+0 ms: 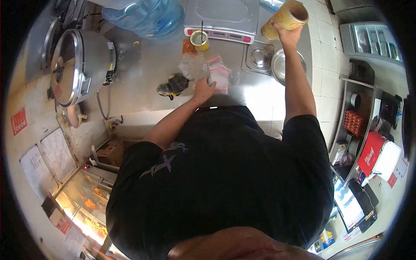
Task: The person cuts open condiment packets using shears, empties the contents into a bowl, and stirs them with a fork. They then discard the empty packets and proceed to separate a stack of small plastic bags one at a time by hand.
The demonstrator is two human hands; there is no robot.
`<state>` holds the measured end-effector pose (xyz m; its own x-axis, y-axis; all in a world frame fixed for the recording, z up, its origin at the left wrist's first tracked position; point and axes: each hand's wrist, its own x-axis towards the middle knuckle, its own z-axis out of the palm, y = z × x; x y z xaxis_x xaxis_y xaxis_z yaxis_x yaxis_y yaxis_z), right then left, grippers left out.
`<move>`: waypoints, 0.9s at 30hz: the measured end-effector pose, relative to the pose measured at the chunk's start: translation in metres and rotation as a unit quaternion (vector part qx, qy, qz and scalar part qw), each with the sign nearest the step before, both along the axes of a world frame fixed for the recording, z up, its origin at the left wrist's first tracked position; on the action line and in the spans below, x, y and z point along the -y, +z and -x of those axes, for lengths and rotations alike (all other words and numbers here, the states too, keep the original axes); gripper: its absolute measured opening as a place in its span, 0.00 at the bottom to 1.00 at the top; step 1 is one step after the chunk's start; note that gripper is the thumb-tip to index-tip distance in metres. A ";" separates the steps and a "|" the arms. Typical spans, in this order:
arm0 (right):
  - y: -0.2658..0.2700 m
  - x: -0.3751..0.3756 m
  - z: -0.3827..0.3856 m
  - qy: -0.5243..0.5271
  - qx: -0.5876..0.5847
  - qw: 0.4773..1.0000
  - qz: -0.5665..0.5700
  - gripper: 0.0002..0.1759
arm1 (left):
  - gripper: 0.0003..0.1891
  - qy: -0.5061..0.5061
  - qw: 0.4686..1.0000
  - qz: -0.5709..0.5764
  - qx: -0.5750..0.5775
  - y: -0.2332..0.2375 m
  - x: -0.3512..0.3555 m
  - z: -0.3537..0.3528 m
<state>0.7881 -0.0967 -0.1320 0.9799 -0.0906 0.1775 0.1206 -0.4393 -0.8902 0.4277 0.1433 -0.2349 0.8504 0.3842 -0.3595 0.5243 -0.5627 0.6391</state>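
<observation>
My right hand [289, 34] is wrapped round a yellow cylindrical canister [269, 31] with reddish markings. The canister is tilted, its round end turned toward me, over the far right of the steel counter. Close to the counter's front edge, my left hand [203, 89] has its fingers closed at the lower edge of a clear plastic bag [193, 66]. Zip bags with red strips [219, 74] lie just right of that hand. To its left sits a dark bundled item [173, 85] with a bit of yellow. A yellow-rimmed cup [199, 40] with a dark stirrer stands farther back.
A digital scale [221, 17] stands at the back of the steel counter [151, 58], beside a large blue water bottle [147, 17]. On the right are a square steel container [258, 57] and a round metal bowl [281, 65]. A big steel cooker [82, 65] is at left.
</observation>
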 end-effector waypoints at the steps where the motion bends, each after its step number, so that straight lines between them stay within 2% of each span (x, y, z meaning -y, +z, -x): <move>1: -0.010 0.006 0.002 0.002 -0.004 1.000 -0.001 0.62 | 0.28 0.002 1.000 -0.001 -0.004 0.000 0.000 0.001; 3: -0.024 0.014 0.008 -0.050 -0.001 0.997 0.055 0.48 | 0.22 -0.011 1.000 -0.007 0.003 0.000 -0.002 0.001; 4: -0.005 0.017 0.030 0.016 -0.145 0.987 0.072 0.41 | 0.22 -0.008 1.000 -0.009 0.001 0.000 -0.004 0.001; 5: 0.014 0.019 0.050 0.082 -0.285 0.951 0.089 0.35 | 0.21 -0.013 1.000 -0.001 -0.006 0.002 -0.006 0.000; 6: -0.053 0.026 0.059 0.218 -0.217 0.923 0.232 0.27 | 0.20 -0.018 1.000 0.008 -0.014 0.004 -0.007 0.000; 7: -0.031 0.011 0.101 0.200 -0.383 0.872 0.230 0.25 | 0.20 -0.015 1.000 0.008 -0.016 0.009 -0.006 -0.002; 8: -0.104 0.016 0.131 0.369 -0.334 0.831 0.249 0.29 | 0.20 0.010 1.000 0.003 -0.015 0.018 -0.005 -0.006; 9: -0.063 -0.019 0.169 0.278 -0.483 0.803 0.212 0.34 | 0.19 0.033 0.999 -0.002 -0.013 0.021 -0.004 -0.008; 10: -0.069 -0.029 0.204 0.261 -0.307 0.862 0.307 0.36 | 0.19 0.033 0.999 -0.002 -0.013 0.020 -0.005 -0.008; 11: -0.089 -0.035 0.220 0.220 -0.294 0.885 0.286 0.36 | 0.19 0.045 0.999 0.008 -0.009 0.017 -0.005 -0.010; 12: -0.103 -0.038 0.225 0.220 -0.291 0.885 0.288 0.36 | 0.19 0.057 0.998 0.019 -0.003 0.013 -0.005 -0.014; 14: -0.122 -0.042 0.229 0.170 -0.248 0.931 0.206 0.31 | 0.19 0.076 0.997 0.018 -0.016 -0.002 -0.004 -0.017; 15: -0.117 -0.046 0.226 0.183 -0.282 0.921 0.195 0.24 | 0.20 0.091 0.995 0.016 -0.029 -0.007 -0.004 -0.019; 18: -0.110 -0.052 0.225 0.132 -0.349 0.918 0.136 0.20 | 0.21 0.094 0.993 0.038 -0.057 -0.018 -0.005 -0.023; 22: -0.099 -0.047 0.225 0.097 -0.262 0.942 0.188 0.21 | 0.20 0.092 0.994 0.032 -0.046 -0.014 -0.008 -0.024; 24: -0.094 -0.043 0.233 0.094 -0.340 0.935 0.034 0.25 | 0.19 0.093 0.993 0.040 -0.065 -0.010 -0.009 -0.024; 25: -0.098 -0.043 0.239 0.093 -0.340 0.935 0.036 0.25 | 0.19 0.093 0.993 0.042 -0.065 -0.008 -0.010 -0.024; 27: -0.109 -0.050 0.254 0.179 -0.455 0.869 -0.076 0.29 | 0.18 0.059 0.995 0.070 -0.045 -0.006 -0.013 -0.023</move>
<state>0.5338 -0.0464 -0.2406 0.6780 0.2947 -0.6734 -0.5588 -0.3885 -0.7326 0.4510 0.1561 -0.2406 0.7636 0.4214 -0.4892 0.6409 -0.4027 0.6535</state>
